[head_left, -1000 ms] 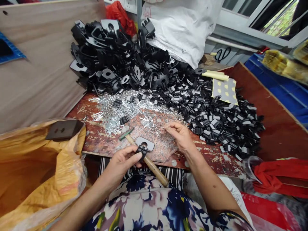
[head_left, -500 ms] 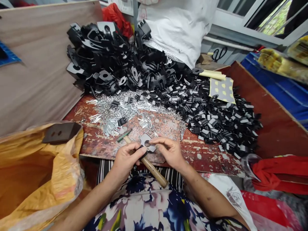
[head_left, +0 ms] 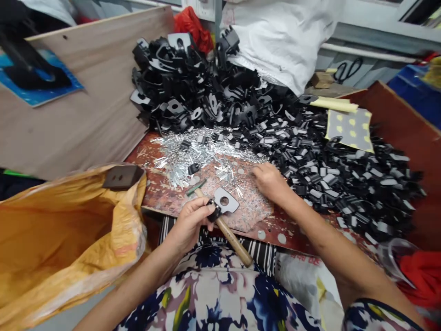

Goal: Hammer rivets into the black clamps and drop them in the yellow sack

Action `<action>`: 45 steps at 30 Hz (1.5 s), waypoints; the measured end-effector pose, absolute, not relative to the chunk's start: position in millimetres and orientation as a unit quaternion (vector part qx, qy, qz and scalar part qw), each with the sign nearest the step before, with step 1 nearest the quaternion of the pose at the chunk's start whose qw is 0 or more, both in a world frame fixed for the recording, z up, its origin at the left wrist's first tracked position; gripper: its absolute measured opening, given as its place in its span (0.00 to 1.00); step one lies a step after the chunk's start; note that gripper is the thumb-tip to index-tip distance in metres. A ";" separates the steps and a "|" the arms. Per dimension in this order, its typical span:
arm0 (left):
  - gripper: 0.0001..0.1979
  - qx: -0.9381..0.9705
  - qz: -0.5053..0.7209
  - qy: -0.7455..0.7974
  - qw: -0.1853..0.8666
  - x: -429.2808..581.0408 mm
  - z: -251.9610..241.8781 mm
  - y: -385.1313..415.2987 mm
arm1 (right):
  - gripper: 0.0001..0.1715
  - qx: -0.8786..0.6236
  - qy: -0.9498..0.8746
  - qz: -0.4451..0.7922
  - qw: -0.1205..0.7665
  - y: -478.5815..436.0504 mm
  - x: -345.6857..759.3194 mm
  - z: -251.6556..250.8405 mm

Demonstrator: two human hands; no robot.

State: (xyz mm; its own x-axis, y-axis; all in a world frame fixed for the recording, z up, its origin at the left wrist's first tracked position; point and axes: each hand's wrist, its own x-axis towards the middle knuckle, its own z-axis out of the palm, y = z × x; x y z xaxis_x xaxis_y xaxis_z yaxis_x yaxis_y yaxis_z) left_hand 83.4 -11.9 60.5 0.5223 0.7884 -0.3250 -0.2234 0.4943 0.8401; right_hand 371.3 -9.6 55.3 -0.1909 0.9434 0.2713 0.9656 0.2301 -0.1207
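Note:
My left hand point(head_left: 193, 215) pinches a black plastic clip point(head_left: 225, 201) by its dark hinged end; the clip's flat grey face with a round hole points up and to the right. Beneath it lies a hammer point(head_left: 237, 246), its wooden handle reaching over the table's front edge and its green head resting on the board. My right hand point(head_left: 270, 181) is away from the clip, low at the right end of the scattered metal pins point(head_left: 225, 172). Its fingers are curled together, and their tips are too hidden to show what they hold. Small black clip parts point(head_left: 320, 172) lie just beyond it.
Large black clip pieces point(head_left: 175, 108) are heaped at the back, before a white sack point(head_left: 275, 41). A yellow-spotted grey sheet point(head_left: 349, 128) rests on the right heap. Wooden boards point(head_left: 103, 92) wall the left side. At front left gapes an orange-yellow sack point(head_left: 127, 243) with a dark block point(head_left: 123, 177).
My right hand has left the clip and moved forward and right to the edge of the pins. My left hand still holds the clip. The view has swung left.

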 end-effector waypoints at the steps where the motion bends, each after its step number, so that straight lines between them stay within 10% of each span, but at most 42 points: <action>1: 0.12 0.377 0.328 0.355 0.790 81.8 61.1 -10.7 | 0.09 -0.631 -0.752 -0.018 0.190 -16.3 365.8 59.9; 9: 0.16 0.324 0.382 0.316 0.806 83.4 67.0 -6.0 | 0.05 -0.541 -0.648 0.209 0.494 -66.4 268.6 99.7; 45: 0.16 0.267 0.392 0.345 0.810 52.3 63.7 -38.5 | 0.11 -0.503 -0.788 -0.017 0.355 -76.8 215.1 80.7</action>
